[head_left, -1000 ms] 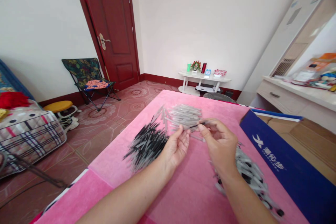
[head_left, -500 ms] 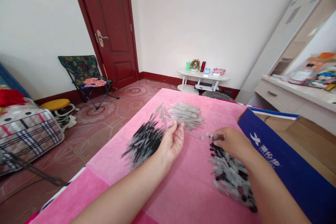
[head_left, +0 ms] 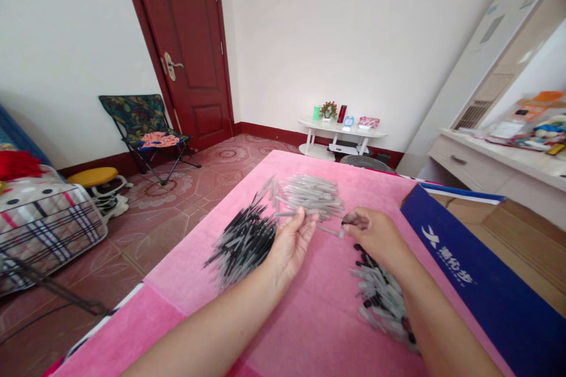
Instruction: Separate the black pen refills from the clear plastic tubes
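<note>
My left hand (head_left: 294, 241) is closed in a pinch, palm up, on a thin greyish pen barrel (head_left: 285, 214) that sticks out to the left of the fingertips. My right hand (head_left: 374, 232), fingers bent together, pinches a small black-tipped pen part (head_left: 344, 223); the rest of it is hidden. Left of my left hand lies a heap of dark pen refills (head_left: 243, 241). Just beyond it is a pile of clear pen barrels (head_left: 316, 191). Below my right hand, partly covered by the forearm, lies a pile of clear and black pen caps (head_left: 382, 300).
A pink cloth (head_left: 309, 318) covers the table. An open blue cardboard box (head_left: 460, 259) stands along the right side. Farther off are a folding chair (head_left: 144, 123), a yellow stool (head_left: 94, 176), a low white table (head_left: 345, 127) and a drawer cabinet (head_left: 486, 159).
My right hand has moved left and slightly up from the cap pile, carrying a small black-tipped part toward my left hand. My left hand has shifted slightly right.
</note>
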The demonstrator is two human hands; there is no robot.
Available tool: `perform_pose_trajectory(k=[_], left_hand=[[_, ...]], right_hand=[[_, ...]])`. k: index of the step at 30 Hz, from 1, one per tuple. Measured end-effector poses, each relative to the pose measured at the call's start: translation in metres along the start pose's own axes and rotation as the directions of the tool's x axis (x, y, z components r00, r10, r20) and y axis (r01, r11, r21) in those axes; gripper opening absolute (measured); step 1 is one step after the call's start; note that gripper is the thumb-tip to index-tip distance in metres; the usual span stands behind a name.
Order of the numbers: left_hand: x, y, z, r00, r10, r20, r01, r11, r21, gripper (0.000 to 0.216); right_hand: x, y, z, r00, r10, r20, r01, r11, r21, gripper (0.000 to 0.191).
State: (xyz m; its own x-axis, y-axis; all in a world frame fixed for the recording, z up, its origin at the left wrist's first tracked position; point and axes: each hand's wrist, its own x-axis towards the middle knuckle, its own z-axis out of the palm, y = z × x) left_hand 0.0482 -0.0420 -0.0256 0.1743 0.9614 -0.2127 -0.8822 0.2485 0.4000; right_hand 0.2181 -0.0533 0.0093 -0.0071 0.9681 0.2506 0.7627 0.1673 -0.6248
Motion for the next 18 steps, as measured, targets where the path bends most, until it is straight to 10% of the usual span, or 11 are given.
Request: perform_pose_trajectory(k=[3, 18], left_hand=[[-0.002, -0.002, -0.001, 0.998, 0.046, 0.051, -0.05, 0.995, 0.083, 0.009], [-0.008, -0.005, -0.003, 0.989, 0.052, 0.14, -0.076, 0.983, 0.17, 0.015]], right_hand=[[-0.003, -0.022, 0.0, 0.997, -0.041, -0.064, 0.056, 0.965, 0.254, 0.009], [-0.007, -0.037, 0.008, 0.993, -0.074, -0.097, 0.096, 0.963, 0.253, 0.012]])
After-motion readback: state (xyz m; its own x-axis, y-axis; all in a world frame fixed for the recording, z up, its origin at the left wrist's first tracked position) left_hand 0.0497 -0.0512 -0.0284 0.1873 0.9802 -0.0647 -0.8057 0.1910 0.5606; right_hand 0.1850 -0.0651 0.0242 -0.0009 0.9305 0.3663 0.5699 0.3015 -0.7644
